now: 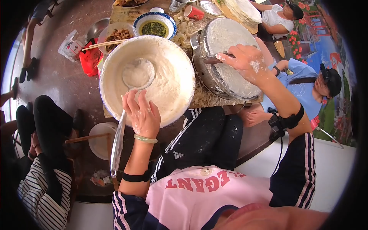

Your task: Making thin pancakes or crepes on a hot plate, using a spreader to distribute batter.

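Note:
A large white bowl [178, 100] holds pale, wet batter and a metal ladle [117, 146]. The ladle's cup lies in the batter and its handle slopes out over the near rim. My left hand [142, 115] is over that rim, its fingers across the ladle's neck; whether they grip it is unclear. To the right, my right hand [245, 61] grips a flat, dark-edged scraper [214, 58] on a round griddle [227, 34]. A thin pale layer covers the griddle's top on both sides of the scraper.
Behind the bowl stand a blue-rimmed dish of oily green sauce [153, 28], a container of brown filling [119, 36] with chopsticks [106, 44], and a red paper cup [194, 12]. Stacked flatbreads [244, 11] lie beyond the griddle. People sit at right and lower left.

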`<state>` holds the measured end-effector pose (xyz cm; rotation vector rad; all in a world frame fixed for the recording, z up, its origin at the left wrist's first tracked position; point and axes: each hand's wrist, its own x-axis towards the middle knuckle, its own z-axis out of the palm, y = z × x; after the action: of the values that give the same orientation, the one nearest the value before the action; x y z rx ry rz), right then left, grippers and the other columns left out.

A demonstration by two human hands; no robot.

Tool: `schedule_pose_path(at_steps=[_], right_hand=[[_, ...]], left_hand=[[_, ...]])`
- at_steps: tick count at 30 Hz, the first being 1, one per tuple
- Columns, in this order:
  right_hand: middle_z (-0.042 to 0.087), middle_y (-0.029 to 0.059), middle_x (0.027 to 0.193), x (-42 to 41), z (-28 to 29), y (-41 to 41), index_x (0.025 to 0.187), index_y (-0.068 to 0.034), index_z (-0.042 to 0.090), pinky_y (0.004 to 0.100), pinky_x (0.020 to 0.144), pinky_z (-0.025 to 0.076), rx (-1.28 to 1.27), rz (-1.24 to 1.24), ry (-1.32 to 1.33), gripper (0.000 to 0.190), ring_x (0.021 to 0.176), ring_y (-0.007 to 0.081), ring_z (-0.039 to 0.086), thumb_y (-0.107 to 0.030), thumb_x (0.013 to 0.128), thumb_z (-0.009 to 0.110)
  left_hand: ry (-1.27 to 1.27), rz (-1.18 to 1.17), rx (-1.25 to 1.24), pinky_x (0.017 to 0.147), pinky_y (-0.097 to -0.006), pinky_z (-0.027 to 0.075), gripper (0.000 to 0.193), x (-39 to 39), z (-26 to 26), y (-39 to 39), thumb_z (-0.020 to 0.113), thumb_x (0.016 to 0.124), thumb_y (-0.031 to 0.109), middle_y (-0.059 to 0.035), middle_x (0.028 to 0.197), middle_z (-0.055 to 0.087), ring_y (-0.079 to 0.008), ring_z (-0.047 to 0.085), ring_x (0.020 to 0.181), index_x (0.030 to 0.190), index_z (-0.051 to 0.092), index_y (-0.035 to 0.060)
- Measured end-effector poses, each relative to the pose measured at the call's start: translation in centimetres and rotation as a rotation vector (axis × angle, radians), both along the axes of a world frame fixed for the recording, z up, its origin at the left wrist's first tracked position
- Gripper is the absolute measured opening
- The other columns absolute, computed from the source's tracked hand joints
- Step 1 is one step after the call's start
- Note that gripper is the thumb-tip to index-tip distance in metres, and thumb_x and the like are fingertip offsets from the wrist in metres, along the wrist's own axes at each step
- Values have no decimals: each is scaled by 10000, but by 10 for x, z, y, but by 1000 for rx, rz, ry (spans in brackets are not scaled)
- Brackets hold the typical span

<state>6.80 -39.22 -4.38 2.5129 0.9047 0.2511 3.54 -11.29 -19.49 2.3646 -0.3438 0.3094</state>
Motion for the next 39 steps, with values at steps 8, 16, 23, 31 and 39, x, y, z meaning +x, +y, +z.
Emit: schedule_pose_path(at_steps=[8,16,23,31,39], right_hand=[[487,-3,689,19,0,3,866,-190,614,282,502,416,-28,23,-10,225,641,152,512,-120,661,554],[482,3,674,40,-4,-4,881,-184,612,290,527,431,-74,-3,-43,233,650,155,525,-109,668,553],[550,112,1116,59,5,-61,1113,-121,552,305,833,414,543,-705,4,356,962,247,553,-189,766,592],[495,152,1159,32,-61,-133,1198,95,384,293,881,360,1588,-1160,544,567,1050,207,474,-149,755,641],[480,149,1189,42,-54,-164,1219,89,368,264,935,289,1507,-1265,282,639,1093,191,433,-215,738,659]], left_hand=[[5,-10,-13,956,-465,250,387,0,1,2,540,684,5,-183,1127,381,-378,297,1113,1063,460,5],[11,-1,-10,951,-467,253,400,1,1,2,545,673,0,-184,1105,389,-378,309,1100,1064,460,7],[11,0,22,954,-470,251,401,0,4,7,549,678,9,-186,1113,385,-381,307,1106,1068,457,9],[26,-16,19,957,-464,246,386,0,2,2,545,684,15,-181,1129,382,-382,293,1121,1060,460,14],[29,13,64,953,-455,252,374,0,3,0,534,686,15,-181,1115,398,-371,303,1109,1054,471,15]])
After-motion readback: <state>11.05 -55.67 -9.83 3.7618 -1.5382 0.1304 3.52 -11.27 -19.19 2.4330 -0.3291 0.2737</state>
